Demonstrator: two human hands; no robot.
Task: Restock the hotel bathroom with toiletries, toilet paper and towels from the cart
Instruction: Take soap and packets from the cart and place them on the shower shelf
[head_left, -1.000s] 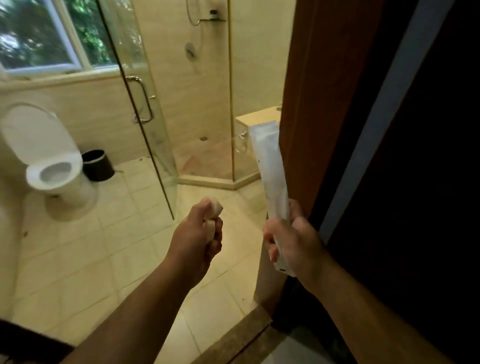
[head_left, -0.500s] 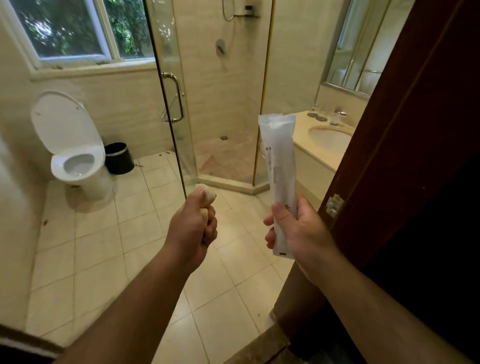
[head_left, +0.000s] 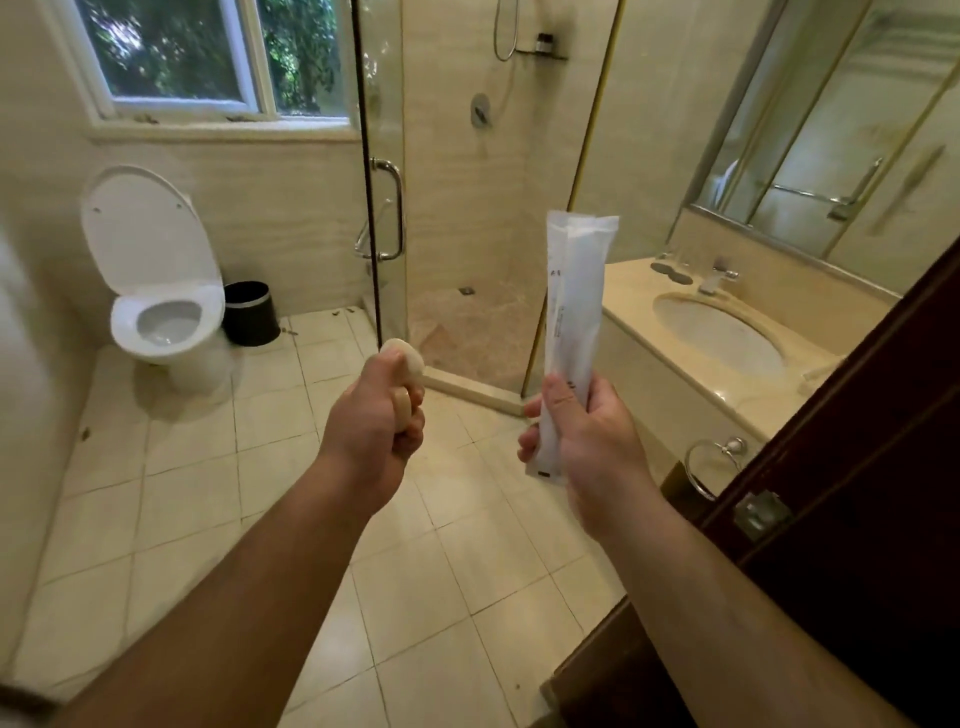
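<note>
My left hand (head_left: 375, 421) grips a small pale round soap (head_left: 408, 358), whose top pokes out above my fist. My right hand (head_left: 587, 441) holds a long white sealed toiletry packet (head_left: 574, 296) upright by its lower end. Both hands are raised in front of me over the tiled bathroom floor. To the right lies the beige vanity counter (head_left: 623, 291) with an oval sink (head_left: 719, 338) and a chrome tap (head_left: 719, 275).
A white toilet (head_left: 156, 291) with raised lid stands at the left, a black bin (head_left: 252, 312) beside it. The glass shower door (head_left: 382, 171) hangs open ahead. A dark wooden door (head_left: 857, 467) fills the right edge. A towel ring (head_left: 711, 462) hangs under the counter.
The view has moved forward past the doorway and turned right. The sink, tap and mirror have come into sight. Both hands keep their hold on the soap and the packet.
</note>
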